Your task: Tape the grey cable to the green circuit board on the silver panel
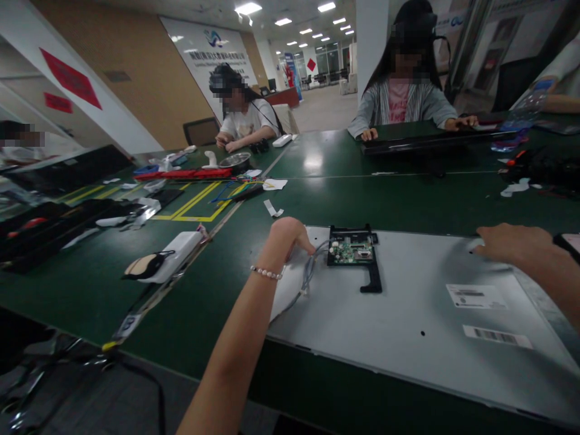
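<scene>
A flat display panel [394, 326] lies back side up on the green table in front of me, with barcode labels on its right part. On it sits a black bracket [372, 275] holding a green circuit board [353, 251]. Grey cables [307, 281] run down the panel's left side. My left hand [292, 232], with a bead bracelet at the wrist, is closed at the panel's far left edge, thumb on top, other fingers mostly hidden. My right hand [512, 243] is curled over the far right corner, its fingertips out of sight.
A white box-like item [176, 257] with a round beige pad lies to the left. Beyond are paper scraps [273, 209], coloured wires [231, 192] and a red strip [185, 174]. Across the table, a person [403, 90] handles a black panel [421, 144]; another person [247, 115] sits further left.
</scene>
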A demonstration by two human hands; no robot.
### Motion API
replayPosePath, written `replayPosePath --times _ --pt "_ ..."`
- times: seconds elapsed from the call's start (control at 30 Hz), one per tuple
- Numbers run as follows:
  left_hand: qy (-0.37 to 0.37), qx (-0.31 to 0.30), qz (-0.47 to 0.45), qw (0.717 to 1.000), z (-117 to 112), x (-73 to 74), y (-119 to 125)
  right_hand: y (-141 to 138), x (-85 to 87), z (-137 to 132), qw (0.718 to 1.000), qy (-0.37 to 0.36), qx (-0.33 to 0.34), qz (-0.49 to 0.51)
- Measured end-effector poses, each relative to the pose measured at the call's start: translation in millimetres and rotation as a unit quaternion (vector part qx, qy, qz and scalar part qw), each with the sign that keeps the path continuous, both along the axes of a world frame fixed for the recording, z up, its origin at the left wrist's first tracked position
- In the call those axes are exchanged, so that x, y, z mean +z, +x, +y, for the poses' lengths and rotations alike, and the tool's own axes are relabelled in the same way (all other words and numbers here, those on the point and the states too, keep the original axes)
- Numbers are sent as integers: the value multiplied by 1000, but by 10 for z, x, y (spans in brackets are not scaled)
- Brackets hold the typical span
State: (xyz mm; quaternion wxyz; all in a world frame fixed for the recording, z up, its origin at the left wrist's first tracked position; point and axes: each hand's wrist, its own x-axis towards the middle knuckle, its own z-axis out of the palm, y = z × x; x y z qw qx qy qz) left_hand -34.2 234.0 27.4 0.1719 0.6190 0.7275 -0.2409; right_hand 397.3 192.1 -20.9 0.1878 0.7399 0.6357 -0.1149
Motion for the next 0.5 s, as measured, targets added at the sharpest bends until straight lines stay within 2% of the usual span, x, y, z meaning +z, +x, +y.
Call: replayPosePath --times 0.03,0.1,0.3,0.5 --pt "-79 6 14 997 -10 25 36 44 -8 27 1000 -7 -8 -5" --pt "-227 14 42 973 -24 76 106 127 -24 76 999 -20 -23 -15" --pt "-231 -44 9 972 -77 150 265 295 -82 149 998 -24 -44 -24" --pt "-224 -64 0 973 -116 180 304 407 -224 221 999 6 -51 -10"
